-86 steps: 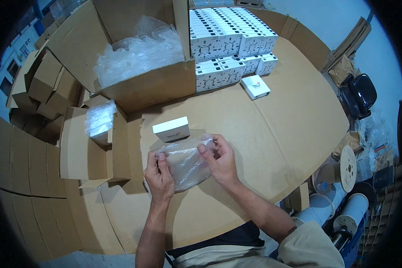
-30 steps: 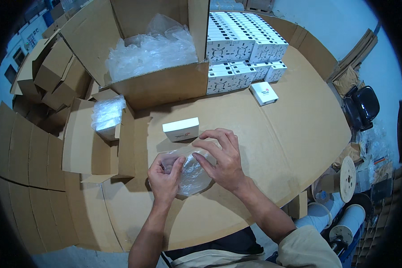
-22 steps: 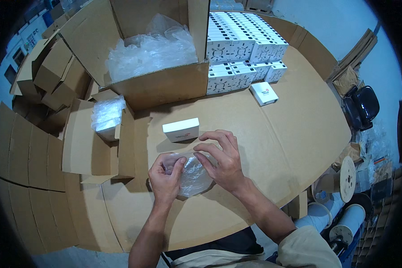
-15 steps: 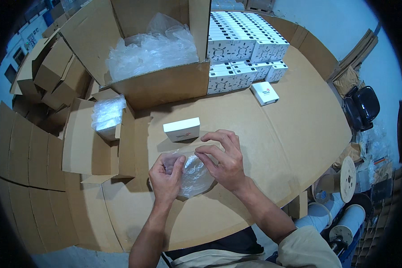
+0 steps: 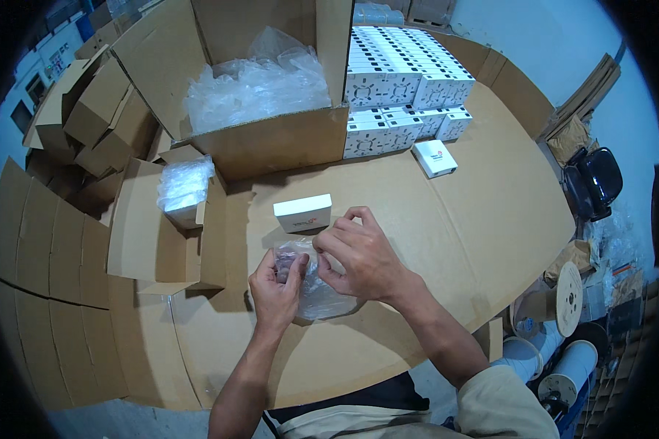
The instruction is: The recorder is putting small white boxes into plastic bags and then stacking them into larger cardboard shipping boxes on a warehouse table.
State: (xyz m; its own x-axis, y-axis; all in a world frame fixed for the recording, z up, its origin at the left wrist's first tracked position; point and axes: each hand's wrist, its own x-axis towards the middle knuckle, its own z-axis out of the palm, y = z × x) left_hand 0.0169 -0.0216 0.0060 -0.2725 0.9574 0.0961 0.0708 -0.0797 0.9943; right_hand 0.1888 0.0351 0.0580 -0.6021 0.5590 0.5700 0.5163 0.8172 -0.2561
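We've got the clear bag [image 5: 321,298] pinched in our left hand [image 5: 277,293], probably steadying it above the surface [image 5: 447,241]; right hand's [image 5: 362,256] curled at it, grip unclear. White box [image 5: 302,214] stands just beyond, handily close.

Beyond the grip on the film [image 5: 326,298] stood a small box [image 5: 302,214]; left of the grip, a carton [image 5: 135,234] held packs [image 5: 184,186]; farther off, a larger carton [image 5: 278,143] held loose film [image 5: 267,84], stacked boxes [image 5: 406,80] to its right.
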